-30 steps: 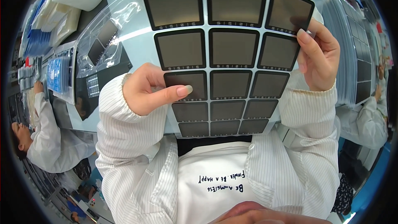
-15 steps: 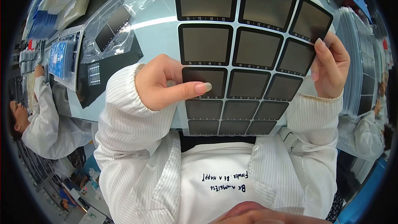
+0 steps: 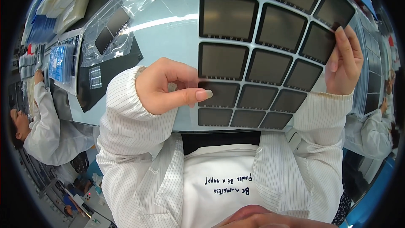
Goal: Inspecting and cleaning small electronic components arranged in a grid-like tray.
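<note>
In the head view, we have a broad sheet of dark, black-framed rectangles tilted up in front of our chest, three columns wide, its far end cut off by the upper edge of the picture. The likeliest trouble, as we judge it, is a slip: our right hand pinches only a narrow strip of the right edge, so a loose thumb there could let the sheet swing or drop onto the pale table. A bare thumb lying over a glossy face could also smear it, and a nail could mark it. Swinging too wide to the right might knock it against the stack of clear-edged sheets; we cannot tell how near the two really are.

The sheet lies between our hands, mostly to the right of our left hand. That hand is half curled at the lower left edge, thumb reaching over the front; whether it grips or merely steadies, we cannot tell. Our right hand is closed on the opposite edge, higher up, thumb in front. Well apart to the left, a clear plastic bag overlaps a dark flat sheet.
</note>
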`<state>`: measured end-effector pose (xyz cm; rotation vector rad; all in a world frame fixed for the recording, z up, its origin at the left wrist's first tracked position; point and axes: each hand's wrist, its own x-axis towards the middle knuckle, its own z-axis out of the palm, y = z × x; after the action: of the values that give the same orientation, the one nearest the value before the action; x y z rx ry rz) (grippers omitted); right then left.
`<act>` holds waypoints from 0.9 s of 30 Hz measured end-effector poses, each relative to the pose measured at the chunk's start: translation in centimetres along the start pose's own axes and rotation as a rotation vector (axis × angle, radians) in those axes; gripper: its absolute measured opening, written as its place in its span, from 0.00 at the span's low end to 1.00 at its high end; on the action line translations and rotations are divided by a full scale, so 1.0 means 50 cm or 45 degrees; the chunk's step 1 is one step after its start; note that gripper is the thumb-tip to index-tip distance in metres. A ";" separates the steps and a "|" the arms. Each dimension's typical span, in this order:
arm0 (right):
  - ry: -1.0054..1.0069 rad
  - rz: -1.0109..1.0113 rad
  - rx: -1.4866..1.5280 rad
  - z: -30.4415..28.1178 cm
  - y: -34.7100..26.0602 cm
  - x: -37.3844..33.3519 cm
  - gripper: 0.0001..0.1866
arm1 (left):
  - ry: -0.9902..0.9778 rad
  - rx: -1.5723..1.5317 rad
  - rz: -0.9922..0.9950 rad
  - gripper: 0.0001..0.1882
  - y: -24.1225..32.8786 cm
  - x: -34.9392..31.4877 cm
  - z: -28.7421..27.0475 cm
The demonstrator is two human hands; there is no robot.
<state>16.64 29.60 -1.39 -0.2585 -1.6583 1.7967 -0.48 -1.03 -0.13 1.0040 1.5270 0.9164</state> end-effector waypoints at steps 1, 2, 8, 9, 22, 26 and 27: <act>0.002 -0.031 0.006 -0.003 -0.004 0.004 0.16 | -0.005 0.002 0.000 0.14 -0.002 0.001 0.000; 0.002 -0.063 0.013 -0.006 -0.006 0.008 0.16 | 0.003 -0.032 0.049 0.14 -0.005 0.002 0.002; -0.054 -0.097 0.019 -0.015 -0.003 0.012 0.16 | 0.013 -0.062 0.144 0.13 -0.017 0.002 0.003; -0.086 -0.116 0.028 -0.015 -0.004 0.012 0.16 | 0.016 -0.087 0.176 0.13 -0.020 0.003 0.003; -0.069 -0.115 0.022 -0.020 -0.003 0.008 0.16 | 0.028 -0.086 0.142 0.12 -0.013 0.000 0.002; -0.007 -0.041 0.004 -0.036 -0.002 0.008 0.16 | 0.069 -0.075 0.175 0.12 -0.014 0.000 0.000; -0.014 -0.060 0.007 -0.034 -0.002 0.009 0.16 | 0.078 -0.074 0.175 0.12 -0.014 -0.001 -0.001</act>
<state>17.28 31.22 -1.45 -0.2057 -1.6532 1.7706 -0.62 -1.34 -0.77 1.0577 1.4874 1.0909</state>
